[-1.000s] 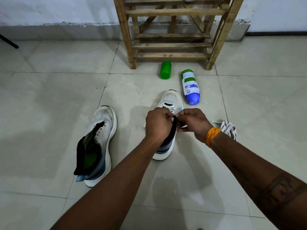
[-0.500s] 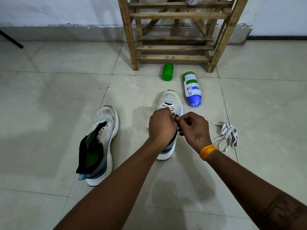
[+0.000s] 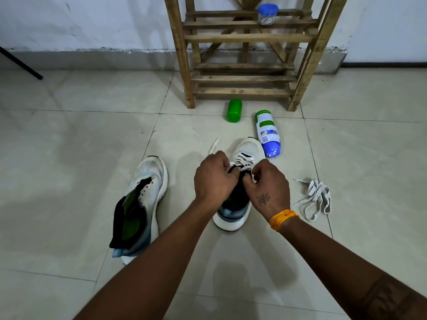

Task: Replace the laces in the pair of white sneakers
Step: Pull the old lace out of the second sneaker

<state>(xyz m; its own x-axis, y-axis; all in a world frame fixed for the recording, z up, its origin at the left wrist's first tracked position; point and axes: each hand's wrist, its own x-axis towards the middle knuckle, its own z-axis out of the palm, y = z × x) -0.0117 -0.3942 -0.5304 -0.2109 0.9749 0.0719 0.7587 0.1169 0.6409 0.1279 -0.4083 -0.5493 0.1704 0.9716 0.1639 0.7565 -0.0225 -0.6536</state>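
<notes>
A white sneaker [image 3: 250, 148] stands on the floor in the middle, toe pointing away, with a white lace [image 3: 243, 160] crossed through its front eyelets. My left hand [image 3: 213, 179] grips one end of that lace, whose tip [image 3: 215, 144] trails out past my knuckles. My right hand [image 3: 269, 188] pinches the lace at the shoe's right side. Both hands hide the sneaker's middle. The second white sneaker [image 3: 143, 202] lies to the left with no lace, its black tongue and green insole showing. A loose bundle of white lace [image 3: 315, 198] lies on the floor to the right.
A green cap [image 3: 234, 110] and a blue-and-green spray can [image 3: 266, 132] lie on the tiles beyond the sneaker. A wooden rack [image 3: 245, 65] stands against the wall behind them, with a small blue-lidded jar [image 3: 267, 13] on it. A black rod [image 3: 20, 64] leans at far left.
My left hand has pulled a lace end out to the left, so its tip now shows beyond my knuckles. My right hand has shifted closer over the shoe's right side.
</notes>
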